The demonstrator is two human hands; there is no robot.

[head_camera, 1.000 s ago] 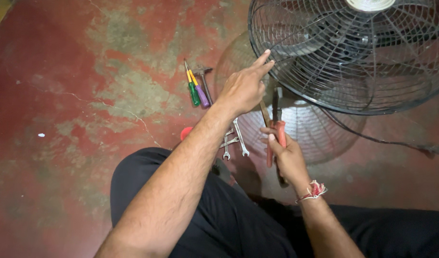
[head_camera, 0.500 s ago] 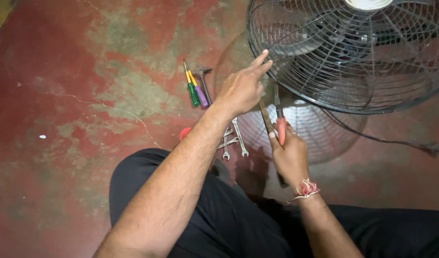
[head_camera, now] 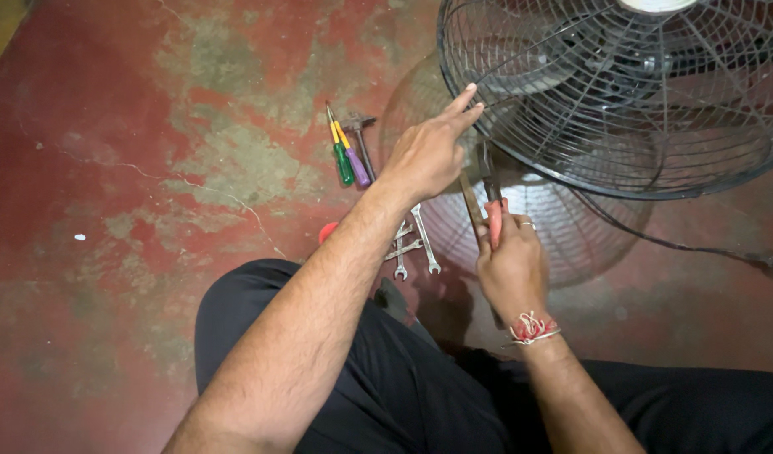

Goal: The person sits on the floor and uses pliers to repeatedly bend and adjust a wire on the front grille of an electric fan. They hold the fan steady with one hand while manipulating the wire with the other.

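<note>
While two screwdrivers (head_camera: 346, 155) lie aside, one right hand (head_camera: 511, 271) grips one pliers (head_camera: 491, 208).

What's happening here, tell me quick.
A person sits on a worn red floor working at a fan. The left hand rests its fingertips on the rim of the wire fan guard, while the right hand holds red-handled pliers up to the guard's lower edge. A second guard lies flat under it. Screwdrivers with green and purple handles and a few spanners lie on the floor nearby.
</note>
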